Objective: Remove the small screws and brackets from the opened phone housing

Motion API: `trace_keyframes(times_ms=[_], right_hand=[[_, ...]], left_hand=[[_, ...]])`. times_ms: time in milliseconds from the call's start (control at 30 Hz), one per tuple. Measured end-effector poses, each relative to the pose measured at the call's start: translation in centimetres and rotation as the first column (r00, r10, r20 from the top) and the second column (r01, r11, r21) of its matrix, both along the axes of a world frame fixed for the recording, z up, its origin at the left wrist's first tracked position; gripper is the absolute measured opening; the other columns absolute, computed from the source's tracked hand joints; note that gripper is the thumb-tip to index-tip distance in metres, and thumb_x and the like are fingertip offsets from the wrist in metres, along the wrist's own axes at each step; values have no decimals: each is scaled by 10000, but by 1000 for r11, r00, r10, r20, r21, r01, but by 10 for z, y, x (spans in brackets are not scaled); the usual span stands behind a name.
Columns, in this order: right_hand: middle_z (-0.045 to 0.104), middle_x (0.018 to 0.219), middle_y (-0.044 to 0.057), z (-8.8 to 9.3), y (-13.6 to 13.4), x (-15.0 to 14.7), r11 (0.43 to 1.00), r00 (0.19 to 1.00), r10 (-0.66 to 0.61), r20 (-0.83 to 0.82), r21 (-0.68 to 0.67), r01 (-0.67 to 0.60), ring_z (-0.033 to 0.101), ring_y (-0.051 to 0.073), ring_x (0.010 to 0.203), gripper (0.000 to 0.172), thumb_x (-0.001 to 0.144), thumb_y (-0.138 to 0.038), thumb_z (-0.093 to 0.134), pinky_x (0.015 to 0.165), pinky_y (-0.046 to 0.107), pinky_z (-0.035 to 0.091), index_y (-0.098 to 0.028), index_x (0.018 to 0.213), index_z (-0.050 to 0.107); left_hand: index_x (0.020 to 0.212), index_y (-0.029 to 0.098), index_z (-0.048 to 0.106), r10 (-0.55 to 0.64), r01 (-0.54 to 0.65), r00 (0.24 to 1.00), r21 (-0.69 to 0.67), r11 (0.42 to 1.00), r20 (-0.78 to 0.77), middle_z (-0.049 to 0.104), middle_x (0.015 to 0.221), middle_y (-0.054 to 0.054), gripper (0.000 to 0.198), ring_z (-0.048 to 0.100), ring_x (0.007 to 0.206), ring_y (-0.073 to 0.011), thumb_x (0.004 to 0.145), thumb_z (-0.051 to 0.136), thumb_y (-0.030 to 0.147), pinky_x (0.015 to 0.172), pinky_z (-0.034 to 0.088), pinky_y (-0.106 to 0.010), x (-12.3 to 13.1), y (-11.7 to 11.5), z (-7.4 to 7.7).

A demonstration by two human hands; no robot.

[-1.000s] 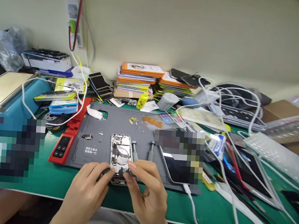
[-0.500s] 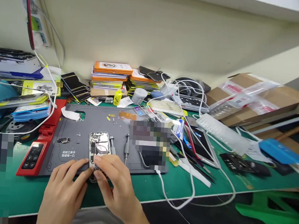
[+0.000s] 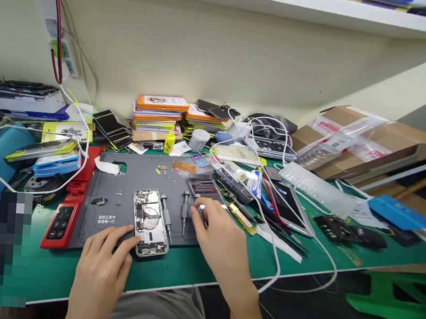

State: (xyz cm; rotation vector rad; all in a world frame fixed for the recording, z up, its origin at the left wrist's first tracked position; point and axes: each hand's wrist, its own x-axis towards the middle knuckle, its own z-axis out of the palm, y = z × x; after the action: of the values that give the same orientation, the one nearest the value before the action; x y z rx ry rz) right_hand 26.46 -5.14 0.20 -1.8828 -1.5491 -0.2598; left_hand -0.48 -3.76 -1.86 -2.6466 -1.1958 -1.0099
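An opened smartphone (image 3: 150, 223), its circuit parts exposed, lies at the front of a grey work mat (image 3: 104, 181). My left hand (image 3: 106, 254) rests at its lower left edge, fingers extended and touching the frame. To the right of the phone lie two grey screwdrivers (image 3: 166, 213), the second screwdriver (image 3: 185, 211) beside my right hand (image 3: 220, 235). The fingers of that hand are curled, with a dark device (image 3: 205, 216) partly showing beneath them. What they grip is hidden.
A red control panel (image 3: 59, 224) borders the mat at left. Tiny loose parts (image 3: 99, 200) lie on the mat. White cables (image 3: 275, 251), tools and tweezers (image 3: 291, 238) crowd the right side. Stacked boxes (image 3: 162, 102) and a cardboard carton (image 3: 364, 136) stand at the back.
My right hand has left the opened smartphone and moved right, over the dark device. My left hand stays at the phone's edge. The whole view has shifted slightly.
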Motion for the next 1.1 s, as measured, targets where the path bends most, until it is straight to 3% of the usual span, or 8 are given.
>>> trace_keyframes(times_ms=[100,300,500,700,800,900,967,1100], right_hand=[[701,911,52,-6,4,-2,997,998,8,62,-78,-3,706,252,841,371,1195,-377,435,628,340,421,-239,987,709],[728,1028,67,-3,5,-23,990,995,69,66,-125,-60,740,218,888,489,1219,-508,366,687,320,472,-251,1095,763],[712,855,28,-8,17,-37,977,988,152,2,-149,-150,659,174,576,627,1171,-692,355,504,324,338,-242,911,706],[652,715,-36,6,15,-38,972,960,207,-189,-75,-225,579,144,468,435,1134,-638,496,466,284,444,-268,982,668],[753,814,-15,15,11,-52,964,838,261,-478,82,-254,721,165,626,239,1081,-509,674,602,269,599,-277,1138,666],[841,1151,72,13,11,-73,924,632,370,-681,200,-326,843,207,936,218,1090,-415,690,807,306,693,-290,1254,621],[837,1247,97,6,12,-85,887,507,413,-756,207,-413,854,213,980,224,1107,-407,675,855,330,714,-298,1285,593],[819,1356,116,-8,14,-99,842,421,415,-807,165,-513,854,216,1058,182,1134,-454,630,911,358,722,-302,1212,568]], left_hand=[[1266,230,763,-2,2,1000,6,1000,10,808,1287,-68,353,659,1165,-294,1121,504,39,1003,459,-440,1,0,1],[1220,252,788,29,-28,997,-5,1000,75,837,1251,-32,358,716,1124,-266,1113,516,45,993,494,-415,2,-2,2],[1069,236,765,51,-51,977,-9,999,205,868,1136,-3,347,786,1087,-205,1083,514,-3,983,552,-354,0,-8,3],[1039,236,763,77,-69,969,-41,997,234,876,1097,-9,359,817,1042,-214,1052,508,-17,956,592,-359,4,-12,7],[1037,233,756,68,-53,957,-63,997,282,865,1045,-3,367,805,992,-199,1033,503,-33,929,590,-339,4,-13,9],[989,232,736,66,-24,936,-124,992,346,824,922,8,371,765,849,-169,1022,484,-38,802,562,-304,0,-14,12],[942,232,717,73,-4,927,-184,983,369,793,860,15,371,732,773,-155,1019,466,-30,728,524,-292,-3,-15,14],[865,230,669,88,27,918,-284,959,387,742,783,29,369,673,679,-137,1022,431,-5,667,469,-286,-7,-16,16]])
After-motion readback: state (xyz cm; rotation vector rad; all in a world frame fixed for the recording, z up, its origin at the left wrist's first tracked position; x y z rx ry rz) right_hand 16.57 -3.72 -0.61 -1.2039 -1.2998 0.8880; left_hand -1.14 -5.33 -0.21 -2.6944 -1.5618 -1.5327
